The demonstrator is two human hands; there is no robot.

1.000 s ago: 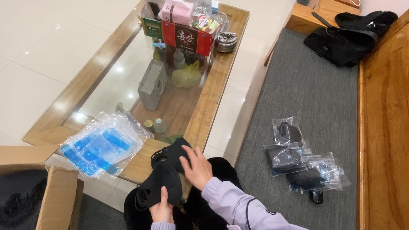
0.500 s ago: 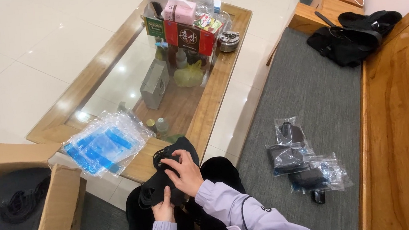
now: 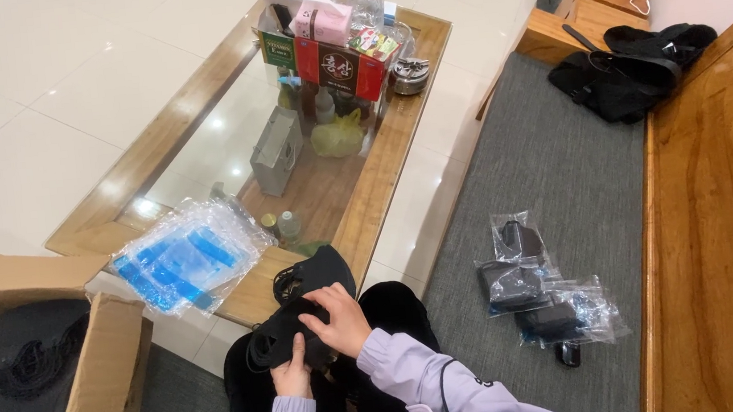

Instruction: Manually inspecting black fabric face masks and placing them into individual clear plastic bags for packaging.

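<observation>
- Pale floor tiles surround a wood-framed glass-topped bench (image 3: 196,115); grey matting lies at 3 o'clock of it.
- Left hand (image 3: 292,376) grips the lower edge of a black fabric item (image 3: 300,306), fingers clenched on it.
- Right hand (image 3: 339,320) presses on the same item from 2 o'clock, fingers curled over its fold.
- Compared with a second ago, the right hand has slid lower and the item is bunched closer over the lap.
- Clear bags with blue strips (image 3: 185,257) lie on the bench corner at 10 o'clock of the hands.
- An open cardboard box (image 3: 100,366) stands at 9 o'clock.
- Bagged black items (image 3: 541,292) rest on the matting at 3 o'clock, unchanged.
</observation>
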